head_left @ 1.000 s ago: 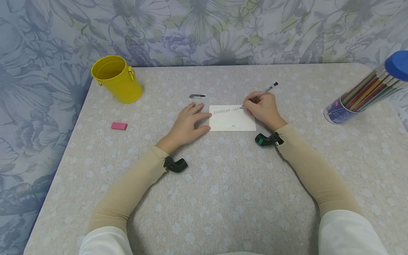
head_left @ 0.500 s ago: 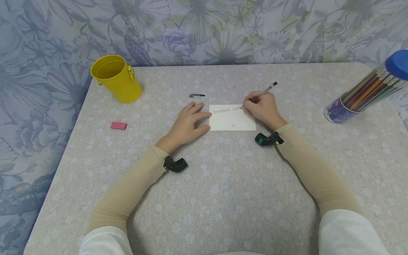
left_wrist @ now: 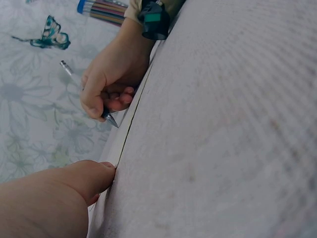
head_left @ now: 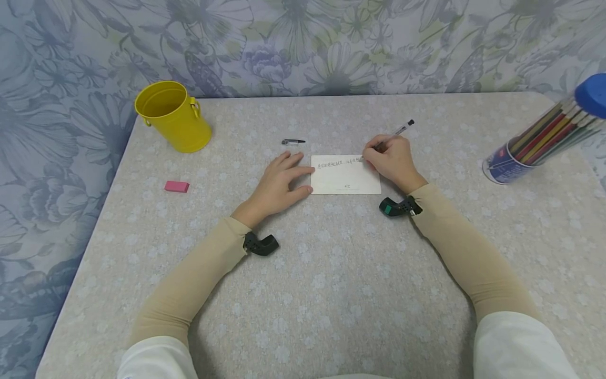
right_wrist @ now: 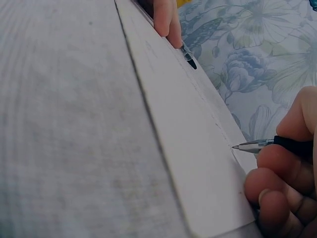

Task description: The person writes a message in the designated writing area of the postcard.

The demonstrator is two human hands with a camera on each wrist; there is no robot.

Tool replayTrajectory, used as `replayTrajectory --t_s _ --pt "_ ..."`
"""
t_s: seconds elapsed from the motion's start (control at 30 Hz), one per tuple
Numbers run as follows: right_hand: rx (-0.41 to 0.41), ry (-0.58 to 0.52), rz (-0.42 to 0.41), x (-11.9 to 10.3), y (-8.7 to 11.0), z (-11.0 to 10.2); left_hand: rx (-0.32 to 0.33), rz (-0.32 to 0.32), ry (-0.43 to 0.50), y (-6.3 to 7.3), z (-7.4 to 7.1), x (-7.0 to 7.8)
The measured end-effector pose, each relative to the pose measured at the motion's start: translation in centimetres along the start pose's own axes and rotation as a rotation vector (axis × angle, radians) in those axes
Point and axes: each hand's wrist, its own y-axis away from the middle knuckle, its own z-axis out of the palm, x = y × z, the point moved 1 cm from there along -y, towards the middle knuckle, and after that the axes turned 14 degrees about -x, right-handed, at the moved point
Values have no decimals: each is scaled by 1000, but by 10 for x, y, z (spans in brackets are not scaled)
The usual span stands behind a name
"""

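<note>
A white card point(head_left: 345, 179) lies on the table, with a line of handwriting along its top and a small mark low down. My right hand point(head_left: 393, 162) pinches a clear pen point(head_left: 402, 128) between thumb and fingers. In the right wrist view the pen point(right_wrist: 252, 145) has its metal tip right at the end of the written line. My left hand point(head_left: 279, 184) lies spread at the card's left edge, thumb and index fingertips on it. The left wrist view shows the left thumb point(left_wrist: 94, 173) at the card's edge. Just beyond the left fingers lies a black-and-clear pen cap point(head_left: 293, 142).
A yellow bucket point(head_left: 177, 123) stands at the back left, with a pink eraser point(head_left: 177, 186) in front of it. At the right is a clear blue-lidded tube of coloured pencils point(head_left: 535, 142). A floral wall covering point(head_left: 331, 47) rises behind the table's back edge.
The pen tip and right hand have shifted very slightly right as the handwritten line grew by a little. My left hand has stayed in place on the card.
</note>
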Motion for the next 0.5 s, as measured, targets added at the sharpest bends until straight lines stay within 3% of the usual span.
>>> replayTrajectory --t_s 0.33,0.5 --pt "14 14 1 0 0 0 0 -2 4 0 0 0" --pt "70 -28 33 2 0 -1 1 -3 3 0 0 0"
